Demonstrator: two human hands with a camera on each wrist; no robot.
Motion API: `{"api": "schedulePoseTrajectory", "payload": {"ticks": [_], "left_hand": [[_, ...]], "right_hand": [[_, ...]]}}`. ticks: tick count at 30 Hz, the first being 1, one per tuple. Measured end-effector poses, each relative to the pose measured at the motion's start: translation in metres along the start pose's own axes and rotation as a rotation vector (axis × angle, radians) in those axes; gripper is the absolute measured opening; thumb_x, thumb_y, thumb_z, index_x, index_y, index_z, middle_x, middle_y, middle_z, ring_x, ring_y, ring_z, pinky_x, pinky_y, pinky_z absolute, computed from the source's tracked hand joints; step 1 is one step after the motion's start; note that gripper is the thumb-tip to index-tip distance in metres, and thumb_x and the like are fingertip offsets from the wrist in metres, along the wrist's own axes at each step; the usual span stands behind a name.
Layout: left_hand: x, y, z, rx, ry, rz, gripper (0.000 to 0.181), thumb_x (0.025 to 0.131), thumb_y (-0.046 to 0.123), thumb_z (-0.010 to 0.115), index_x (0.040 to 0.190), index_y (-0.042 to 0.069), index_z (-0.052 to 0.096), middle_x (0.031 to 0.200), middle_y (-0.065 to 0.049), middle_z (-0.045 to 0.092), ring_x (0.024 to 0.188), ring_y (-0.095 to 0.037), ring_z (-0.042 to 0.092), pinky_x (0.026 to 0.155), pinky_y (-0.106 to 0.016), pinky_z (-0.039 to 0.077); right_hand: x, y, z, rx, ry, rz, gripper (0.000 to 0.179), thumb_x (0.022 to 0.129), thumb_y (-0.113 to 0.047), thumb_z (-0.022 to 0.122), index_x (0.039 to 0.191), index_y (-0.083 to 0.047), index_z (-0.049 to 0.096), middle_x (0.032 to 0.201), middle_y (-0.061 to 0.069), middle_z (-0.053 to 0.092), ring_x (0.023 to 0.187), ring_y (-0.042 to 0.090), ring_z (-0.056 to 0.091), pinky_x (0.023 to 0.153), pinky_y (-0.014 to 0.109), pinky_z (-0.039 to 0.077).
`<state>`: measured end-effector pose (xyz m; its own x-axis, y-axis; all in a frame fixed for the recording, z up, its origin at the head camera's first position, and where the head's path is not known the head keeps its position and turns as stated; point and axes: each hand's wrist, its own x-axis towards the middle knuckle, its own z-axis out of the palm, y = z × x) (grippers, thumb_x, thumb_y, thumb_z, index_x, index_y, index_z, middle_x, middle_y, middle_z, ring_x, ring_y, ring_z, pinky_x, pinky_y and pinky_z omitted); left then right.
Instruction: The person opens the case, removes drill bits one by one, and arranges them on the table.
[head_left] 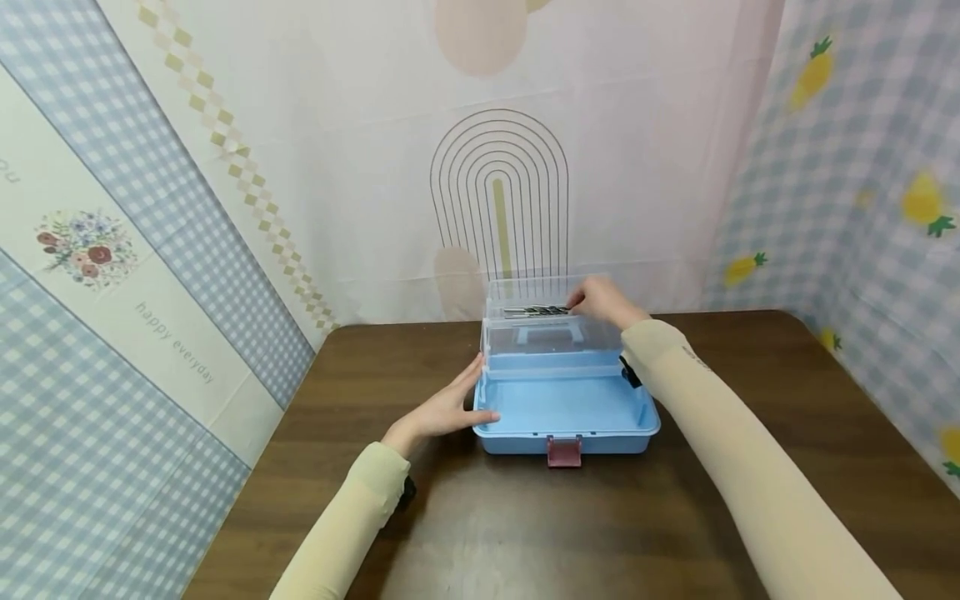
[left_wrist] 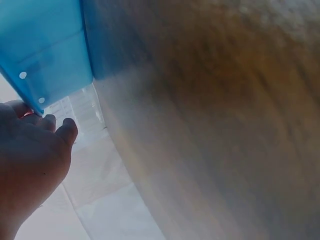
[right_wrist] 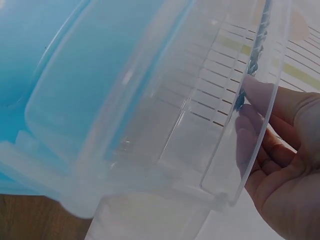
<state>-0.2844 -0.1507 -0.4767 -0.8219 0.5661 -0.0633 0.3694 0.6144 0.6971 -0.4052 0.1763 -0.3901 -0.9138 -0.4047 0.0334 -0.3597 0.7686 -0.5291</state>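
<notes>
A light blue toolbox [head_left: 567,445] sits unlatched on the table with its clear trays [head_left: 592,335] raised at the back. At its left wall my left hand [head_left: 444,408] rests with fingers spread, the thumb over the front rim; the left wrist view has those fingers at the blue wall [left_wrist: 55,55]. My right hand [head_left: 603,300] reaches into the upper clear tray. There its thumb and fingers pinch the end of a dark, spiral-fluted drill bit [right_wrist: 257,45]. From above, the metal drill bits [head_left: 536,312] lie lengthwise along that tray. Clear plastic covers part of the right fingertips.
A pinkish latch [head_left: 564,452] hangs at the toolbox's front. The brown wooden table [head_left: 480,525] extends around it on all sides. Behind stands a patterned cloth backdrop [head_left: 360,208], and checked cloth [head_left: 810,225] hangs to the right.
</notes>
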Motion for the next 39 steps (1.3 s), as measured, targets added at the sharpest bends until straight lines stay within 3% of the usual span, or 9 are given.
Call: {"api": "schedulePoseTrajectory", "payload": {"ticks": [9, 17, 23, 29, 36, 39], "left_hand": [[-0.013, -0.003, -0.001, 0.013, -0.016, 0.011, 0.104, 0.091, 0.050, 0.072, 0.163, 0.023, 0.002, 0.169, 0.008, -0.006, 0.153, -0.015, 0.006, 0.120, -0.046, 0.020], [-0.011, -0.001, -0.002, -0.005, -0.006, 0.010, 0.103, 0.092, 0.048, 0.072, 0.163, 0.021, 0.003, 0.169, 0.008, -0.006, 0.153, -0.016, 0.006, 0.120, -0.047, 0.020], [-0.007, -0.004, 0.000, 0.008, -0.001, 0.017, 0.102, 0.092, 0.048, 0.071, 0.163, 0.019, 0.004, 0.170, 0.002, -0.005, 0.153, -0.017, 0.006, 0.119, -0.046, 0.021], [-0.006, -0.006, 0.004, -0.009, -0.015, 0.004, 0.102, 0.092, 0.049, 0.071, 0.163, 0.023, 0.002, 0.168, 0.012, -0.007, 0.152, -0.012, 0.004, 0.120, -0.045, 0.020], [-0.007, -0.006, 0.003, -0.008, -0.008, 0.022, 0.100, 0.093, 0.045, 0.071, 0.163, 0.021, 0.003, 0.169, 0.006, -0.006, 0.153, -0.017, 0.005, 0.119, -0.049, 0.020], [-0.007, -0.006, 0.002, -0.003, -0.008, 0.011, 0.102, 0.092, 0.049, 0.071, 0.163, 0.022, 0.002, 0.169, 0.009, -0.006, 0.153, -0.015, 0.004, 0.120, -0.047, 0.020]], "right_hand": [[-0.016, -0.008, 0.003, 0.013, 0.005, 0.047, 0.017, 0.092, -0.002, 0.070, 0.104, 0.009, 0.074, 0.104, 0.023, 0.073, 0.098, 0.039, 0.067, 0.088, 0.046, 0.053], [-0.011, -0.002, 0.002, 0.018, -0.006, 0.047, 0.014, 0.095, -0.005, 0.070, 0.100, 0.006, 0.076, 0.101, 0.021, 0.073, 0.095, 0.037, 0.066, 0.085, 0.047, 0.052], [-0.009, 0.003, 0.003, -0.002, -0.013, 0.005, 0.013, 0.095, -0.004, 0.069, 0.097, 0.007, 0.076, 0.096, 0.021, 0.073, 0.090, 0.037, 0.067, 0.083, 0.048, 0.053], [-0.013, 0.005, 0.004, 0.026, -0.024, 0.014, 0.014, 0.095, -0.006, 0.069, 0.097, 0.007, 0.076, 0.095, 0.019, 0.073, 0.090, 0.034, 0.066, 0.084, 0.048, 0.052], [-0.010, 0.006, 0.005, 0.026, -0.015, -0.005, 0.014, 0.094, -0.004, 0.068, 0.096, 0.009, 0.074, 0.093, 0.021, 0.073, 0.087, 0.034, 0.066, 0.081, 0.047, 0.052], [-0.010, 0.005, 0.005, 0.005, -0.013, -0.020, 0.013, 0.094, -0.003, 0.068, 0.096, 0.008, 0.074, 0.093, 0.020, 0.072, 0.087, 0.034, 0.066, 0.082, 0.047, 0.053]]}}
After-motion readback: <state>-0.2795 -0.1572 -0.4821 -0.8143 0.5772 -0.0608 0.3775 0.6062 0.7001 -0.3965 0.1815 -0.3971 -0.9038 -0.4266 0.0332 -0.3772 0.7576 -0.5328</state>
